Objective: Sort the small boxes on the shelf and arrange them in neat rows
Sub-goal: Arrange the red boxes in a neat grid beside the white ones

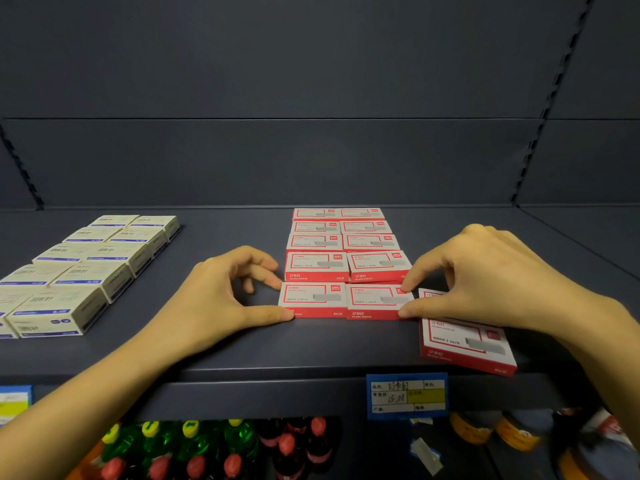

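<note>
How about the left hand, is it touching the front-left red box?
Touching. Head view shows the left hand, thumb tip against the front-left red box.

I'm in a shop, facing a dark grey metal display shelf with a slotted steel upright at 2 o'clock. Identical red-and-white cardboard boxes lie in stock rows at centre, and white-and-blue cardboard boxes at 9 o'clock. A blue-framed paper price tag (handwritten figures, too blurred to read) sits on the shelf edge at 5 o'clock. Green plastic bottles with yellow caps fill the tier below at 7 o'clock.

Dim shelf lighting, soft shadows, wide-angle edge bending, slight blur
</note>
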### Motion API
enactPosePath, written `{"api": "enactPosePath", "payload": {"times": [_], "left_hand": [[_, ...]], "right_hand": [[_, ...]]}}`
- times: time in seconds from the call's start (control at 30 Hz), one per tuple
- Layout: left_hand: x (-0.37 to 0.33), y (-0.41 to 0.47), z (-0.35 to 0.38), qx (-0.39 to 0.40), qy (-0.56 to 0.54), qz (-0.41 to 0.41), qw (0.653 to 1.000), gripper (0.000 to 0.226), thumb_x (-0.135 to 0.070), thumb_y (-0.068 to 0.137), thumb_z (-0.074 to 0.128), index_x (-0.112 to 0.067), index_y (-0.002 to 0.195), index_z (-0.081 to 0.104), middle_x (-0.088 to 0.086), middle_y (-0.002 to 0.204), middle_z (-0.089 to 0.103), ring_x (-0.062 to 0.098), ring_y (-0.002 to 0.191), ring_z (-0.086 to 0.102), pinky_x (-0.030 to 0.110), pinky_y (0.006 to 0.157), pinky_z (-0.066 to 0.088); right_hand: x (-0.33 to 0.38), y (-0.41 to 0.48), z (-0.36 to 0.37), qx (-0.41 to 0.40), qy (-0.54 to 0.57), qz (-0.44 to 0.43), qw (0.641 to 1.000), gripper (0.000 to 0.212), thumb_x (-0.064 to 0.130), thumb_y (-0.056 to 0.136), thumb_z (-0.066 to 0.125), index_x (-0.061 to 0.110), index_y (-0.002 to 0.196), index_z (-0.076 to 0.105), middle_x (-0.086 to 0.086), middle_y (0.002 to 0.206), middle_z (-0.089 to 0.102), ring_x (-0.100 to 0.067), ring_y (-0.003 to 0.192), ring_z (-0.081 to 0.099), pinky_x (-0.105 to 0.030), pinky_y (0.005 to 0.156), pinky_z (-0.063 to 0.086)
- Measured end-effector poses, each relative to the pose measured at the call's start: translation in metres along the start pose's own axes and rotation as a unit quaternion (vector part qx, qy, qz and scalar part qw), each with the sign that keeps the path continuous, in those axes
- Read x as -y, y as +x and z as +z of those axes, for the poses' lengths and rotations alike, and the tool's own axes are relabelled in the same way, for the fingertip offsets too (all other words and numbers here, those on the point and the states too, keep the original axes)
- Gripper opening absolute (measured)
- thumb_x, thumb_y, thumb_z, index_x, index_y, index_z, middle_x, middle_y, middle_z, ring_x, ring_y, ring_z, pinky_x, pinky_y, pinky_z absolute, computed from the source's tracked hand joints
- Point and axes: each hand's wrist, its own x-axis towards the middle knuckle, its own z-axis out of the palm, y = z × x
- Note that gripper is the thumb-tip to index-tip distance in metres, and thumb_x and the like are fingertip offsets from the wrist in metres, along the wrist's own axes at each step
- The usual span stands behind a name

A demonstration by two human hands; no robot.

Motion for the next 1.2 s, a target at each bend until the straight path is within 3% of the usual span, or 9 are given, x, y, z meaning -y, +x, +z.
{"api": "enactPosePath", "payload": {"times": [0.07,0.13,0.23,0.3,0.37,0.53,0.8,0.93,1.2], "left_hand": [[0.002,-0.001,0.000,-0.018,0.025,0.009,0.999,0.064,-0.062,0.040,0.076,-0.032,0.093,0.055,-0.023,0.088,0.067,0.003,0.072,0.053,0.012,0.064,0.041],[-0.001,-0.003,0.000,-0.059,0.046,0.027,0.997,0.061,-0.065,0.042,0.069,-0.034,0.092,0.054,-0.021,0.092,0.062,0.005,0.075,0.053,0.009,0.064,0.039],[-0.014,-0.005,0.000,-0.092,0.029,0.078,0.992,0.046,-0.059,0.053,0.068,-0.031,0.088,0.057,-0.010,0.086,0.059,0.007,0.071,0.050,0.010,0.065,0.037],[-0.024,-0.006,0.003,-0.084,0.018,0.115,0.990,0.036,-0.053,0.062,0.067,-0.028,0.086,0.059,-0.007,0.081,0.059,0.008,0.072,0.050,0.009,0.067,0.037],[-0.034,-0.007,0.008,-0.053,0.015,0.141,0.988,0.031,-0.050,0.066,0.066,-0.026,0.085,0.062,-0.008,0.080,0.060,0.009,0.074,0.053,0.009,0.069,0.038],[-0.048,-0.007,0.029,0.034,0.036,0.185,0.982,0.029,-0.049,0.069,0.066,-0.029,0.089,0.064,-0.015,0.087,0.062,0.003,0.084,0.056,0.006,0.075,0.038],[-0.066,0.001,0.054,0.092,0.075,0.202,0.972,0.037,-0.057,0.071,0.060,-0.031,0.097,0.065,-0.020,0.091,0.061,0.000,0.095,0.053,0.016,0.086,0.040],[-0.073,0.004,0.066,0.114,0.134,0.214,0.961,0.048,-0.065,0.072,0.054,-0.035,0.109,0.060,-0.022,0.101,0.054,-0.001,0.098,0.045,0.025,0.087,0.041],[-0.087,0.011,0.077,0.150,0.188,0.203,0.949,0.051,-0.063,0.075,0.055,-0.038,0.119,0.055,-0.020,0.101,0.045,-0.003,0.094,0.032,0.019,0.084,0.031]], "right_hand": [[-0.002,-0.003,-0.003,-0.013,0.023,0.008,1.000,0.035,0.064,0.069,0.058,0.045,0.096,0.067,0.036,0.062,0.050,0.009,0.058,0.054,-0.008,0.049,0.033],[-0.010,-0.007,-0.006,-0.037,0.047,0.007,0.998,0.035,0.067,0.065,0.053,0.045,0.088,0.068,0.033,0.049,0.051,0.020,0.071,0.053,-0.009,0.049,0.033],[-0.025,-0.016,-0.010,-0.037,0.075,0.004,0.997,0.046,0.077,0.057,0.039,0.049,0.084,0.066,0.026,0.066,0.065,0.012,0.072,0.058,-0.013,0.050,0.035],[-0.034,-0.023,-0.012,-0.014,0.102,0.006,0.995,0.046,0.078,0.057,0.041,0.051,0.085,0.065,0.032,0.082,0.066,0.004,0.071,0.060,-0.018,0.051,0.041],[-0.043,-0.031,-0.011,0.007,0.119,0.004,0.993,0.041,0.079,0.064,0.048,0.051,0.090,0.064,0.033,0.094,0.063,-0.002,0.070,0.060,-0.026,0.052,0.049],[-0.061,-0.043,-0.005,0.063,0.137,-0.007,0.989,0.045,0.077,0.062,0.050,0.056,0.101,0.059,0.028,0.105,0.061,-0.012,0.070,0.058,-0.031,0.055,0.052],[-0.078,-0.041,0.004,0.036,0.122,0.011,0.992,0.055,0.086,0.058,0.037,0.057,0.101,0.055,0.033,0.103,0.057,-0.011,0.079,0.056,-0.034,0.059,0.052],[-0.087,-0.043,0.007,0.019,0.148,0.028,0.988,0.067,0.095,0.049,0.033,0.056,0.098,0.057,0.022,0.094,0.064,-0.012,0.076,0.057,-0.034,0.057,0.051],[-0.102,-0.048,0.010,0.004,0.156,0.053,0.986,0.065,0.096,0.048,0.036,0.057,0.095,0.059,0.008,0.077,0.066,-0.014,0.069,0.057,-0.038,0.057,0.051]]}}
